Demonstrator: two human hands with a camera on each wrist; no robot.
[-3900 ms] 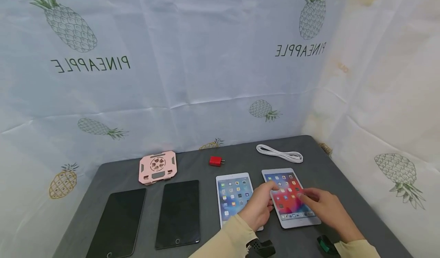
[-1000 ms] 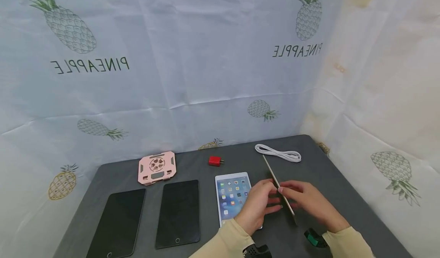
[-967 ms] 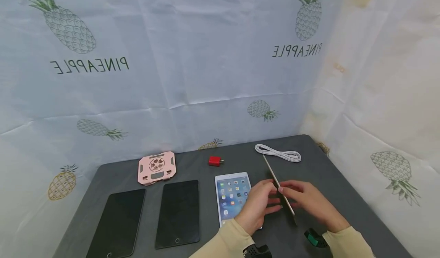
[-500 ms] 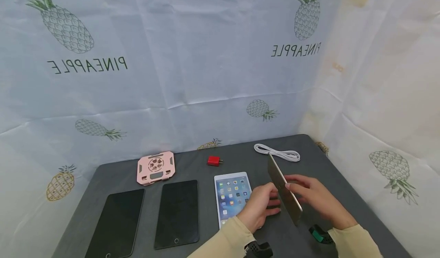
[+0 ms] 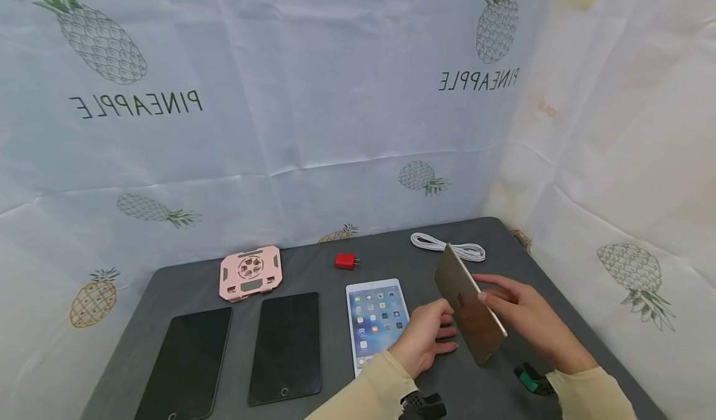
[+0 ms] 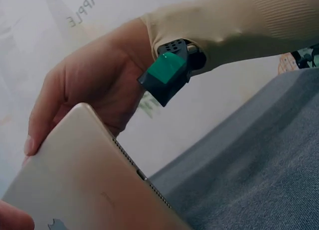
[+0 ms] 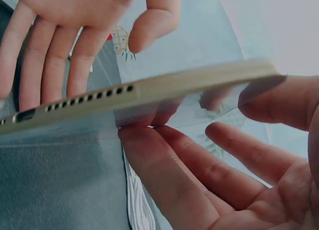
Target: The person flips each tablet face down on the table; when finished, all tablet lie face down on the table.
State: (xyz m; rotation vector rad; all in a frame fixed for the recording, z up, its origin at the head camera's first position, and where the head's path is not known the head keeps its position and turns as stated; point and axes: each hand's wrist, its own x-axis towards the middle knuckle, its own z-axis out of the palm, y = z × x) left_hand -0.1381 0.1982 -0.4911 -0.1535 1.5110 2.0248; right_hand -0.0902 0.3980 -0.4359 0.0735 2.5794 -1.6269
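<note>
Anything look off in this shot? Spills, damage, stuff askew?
Only the backdrop: its PINEAPPLE lettering reads backwards in the head view. The tilted tablet is in the right grip, so likely fine. No spill or damage visible.

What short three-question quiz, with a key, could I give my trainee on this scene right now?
1. Short answer: what small red thing lies between the pink case and the white cable?
2. True or false: both black-fronted tablets show app icons.
3. Multiple choice: how does the gold-backed tablet sit in the right hand?
A) Flat, screen up
B) Tilted steeply
C) Flat, screen down

Key:
1. A charger plug.
2. False; both are dark.
3. B.
</note>
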